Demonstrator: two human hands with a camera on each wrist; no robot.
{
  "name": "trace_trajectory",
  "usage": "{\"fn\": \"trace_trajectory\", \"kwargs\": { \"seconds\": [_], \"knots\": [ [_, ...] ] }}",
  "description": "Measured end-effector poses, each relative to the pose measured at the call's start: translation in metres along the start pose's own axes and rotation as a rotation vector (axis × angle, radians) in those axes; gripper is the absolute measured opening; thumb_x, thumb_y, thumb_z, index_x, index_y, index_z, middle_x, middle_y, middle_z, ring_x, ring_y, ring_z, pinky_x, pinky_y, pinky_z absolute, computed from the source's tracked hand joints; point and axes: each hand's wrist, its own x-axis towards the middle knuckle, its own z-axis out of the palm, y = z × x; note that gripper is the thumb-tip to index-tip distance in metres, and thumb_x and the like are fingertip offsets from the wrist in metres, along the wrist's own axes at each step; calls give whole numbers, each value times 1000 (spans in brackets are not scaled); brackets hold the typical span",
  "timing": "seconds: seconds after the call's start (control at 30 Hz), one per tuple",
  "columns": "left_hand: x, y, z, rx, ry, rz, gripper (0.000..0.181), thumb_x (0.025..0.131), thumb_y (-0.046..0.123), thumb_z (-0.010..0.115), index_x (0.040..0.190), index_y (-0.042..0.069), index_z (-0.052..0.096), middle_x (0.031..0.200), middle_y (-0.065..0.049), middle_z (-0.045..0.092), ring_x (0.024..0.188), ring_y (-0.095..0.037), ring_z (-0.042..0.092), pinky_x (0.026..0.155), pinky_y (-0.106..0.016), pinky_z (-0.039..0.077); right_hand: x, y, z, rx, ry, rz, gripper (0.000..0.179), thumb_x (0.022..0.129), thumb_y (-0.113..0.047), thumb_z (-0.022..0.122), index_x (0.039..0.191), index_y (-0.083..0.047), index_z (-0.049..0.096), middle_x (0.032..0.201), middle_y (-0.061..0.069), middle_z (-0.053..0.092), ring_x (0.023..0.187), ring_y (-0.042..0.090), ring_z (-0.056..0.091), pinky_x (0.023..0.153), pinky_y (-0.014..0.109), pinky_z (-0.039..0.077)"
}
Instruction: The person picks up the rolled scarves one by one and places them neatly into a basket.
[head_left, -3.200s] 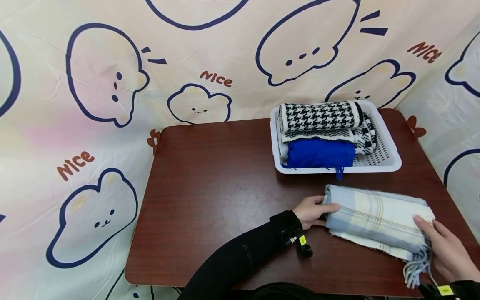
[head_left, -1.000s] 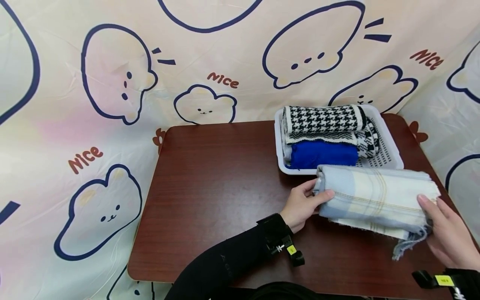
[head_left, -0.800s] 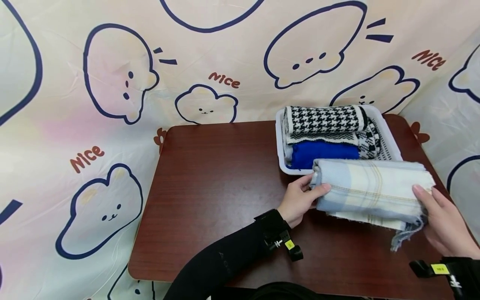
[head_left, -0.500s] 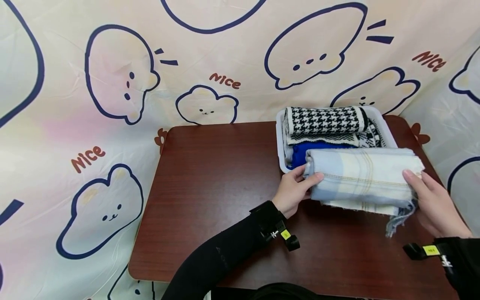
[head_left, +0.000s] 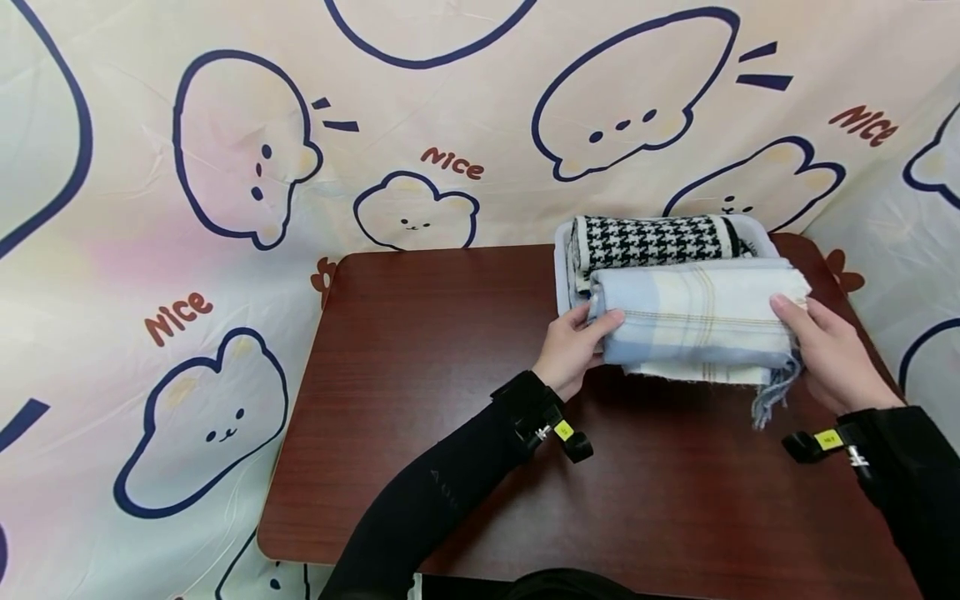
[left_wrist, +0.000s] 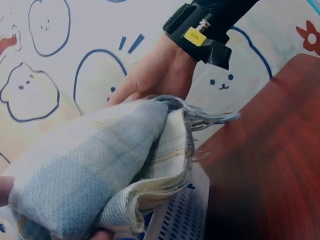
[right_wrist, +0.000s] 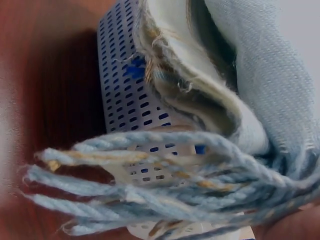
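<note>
Between both hands is a folded scarf (head_left: pixel 697 312), pale blue and cream with thin yellow stripes. My left hand (head_left: pixel 570 346) grips its left end, thumb on top; my right hand (head_left: pixel 836 354) pinches the right end beside a hanging blue fringe (right_wrist: pixel 150 175). The scarf is held above the front of a white perforated basket (head_left: pixel 561 267), hiding most of it in the head view. A rolled black-and-white houndstooth scarf (head_left: pixel 656 240) lies in the basket behind it. In the right wrist view the basket wall (right_wrist: pixel 117 75) shows below the scarf, with a bit of blue.
The basket stands at the back right of a brown wooden table (head_left: pixel 420 358). A patterned cloth (head_left: pixel 405 100) with cartoon outlines hangs behind the table and along its sides. The table's right edge runs close past my right hand.
Both hands have lifted the plaid scarf off the table and carried it back and left over the basket. The blue scarf in the basket is now covered from the head view.
</note>
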Motion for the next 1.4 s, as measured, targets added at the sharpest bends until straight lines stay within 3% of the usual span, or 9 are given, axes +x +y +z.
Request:
{"fn": "trace_trajectory", "kwargs": {
  "seconds": [0.07,0.17,0.3,0.53,0.8,1.03,1.17,1.27,1.4],
  "knots": [
    [4,1,-1,-10,3,-7,52,106,22,72,155,14,58,123,-3,72,114,-23,71,105,-50,58,6,-3,1,-101,20,22,80,114,-50,42,174,-18,0,168,16,20,123,7,45,77,8,48],
    [10,2,-1,-26,4,-24,52,106,23,71,155,13,57,126,-4,69,120,-24,69,107,-51,57,15,-7,1,-231,50,49,85,113,-57,38,172,-13,-3,167,29,15,124,21,42,73,9,46],
    [18,3,-2,-34,15,-33,49,107,24,71,152,11,59,126,-4,67,119,-23,67,107,-53,56,26,-9,1,-287,73,68,91,111,-62,38,171,-7,-2,163,36,17,118,25,44,70,11,45],
    [28,4,-3,-19,48,-35,44,107,24,71,148,10,63,123,-3,66,112,-21,67,104,-53,56,43,-8,0,-299,64,80,95,109,-66,40,171,-2,5,157,33,27,101,6,51,69,14,52],
    [37,8,0,-24,69,-51,44,107,24,70,146,7,62,121,-5,64,115,-25,66,108,-56,54,52,-11,-1,-286,43,126,105,104,-74,40,171,-4,2,163,34,23,108,14,51,70,16,54],
    [42,10,-1,10,69,-65,48,108,24,69,151,7,58,129,-7,63,121,-28,64,109,-54,54,61,-9,-3,-245,25,148,108,102,-76,43,171,-4,2,156,26,31,100,2,54,73,20,56],
    [44,9,-2,22,58,-74,49,108,23,68,153,6,56,134,-9,61,127,-30,62,110,-53,53,64,-6,-4,-249,24,158,105,104,-74,42,171,-3,2,152,27,33,97,2,55,72,22,57],
    [47,9,-3,28,55,-81,51,109,23,67,155,6,53,138,-10,60,131,-32,61,111,-53,52,66,-5,-4,-261,19,168,105,104,-74,40,171,-4,0,156,31,29,103,12,55,71,25,58],
    [51,9,-4,24,54,-92,54,109,23,66,158,5,49,139,-11,59,135,-34,59,112,-52,52,69,-4,-4,-275,-7,181,106,104,-75,36,170,-3,-4,163,37,18,121,36,47,71,23,55]
  ]
}}
